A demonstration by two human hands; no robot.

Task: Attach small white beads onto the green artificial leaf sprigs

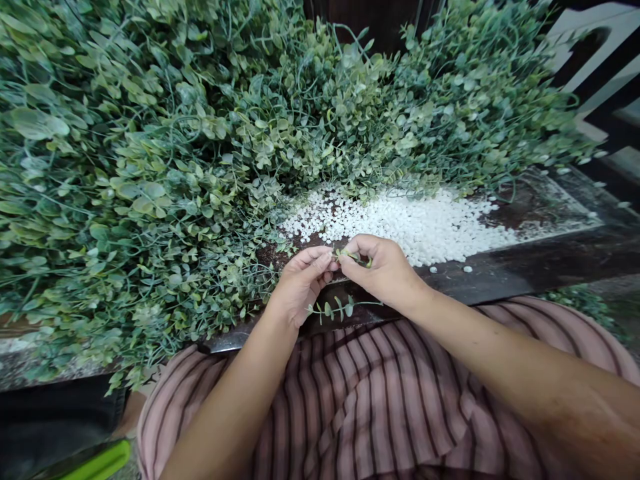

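Both my hands meet over the table's near edge, fingertips nearly touching. My left hand (306, 275) is closed in a pinch on a thin leafy sprig. My right hand (383, 267) pinches the same green sprig (341, 255), whose small leaves show between the fingertips. Another part of leafy stem (337, 309) hangs below the hands; whether it joins the pinched piece cannot be made out. Just beyond my fingers lies a spread of small white pieces (415, 223).
A large heap of artificial greenery (200, 153) covers the left and back of the dark wooden table (500, 273). Behind it on the right stands a white chair back (595, 47). Striped cloth (350, 407) covers my lap. A bright green object (103, 460) is at lower left.
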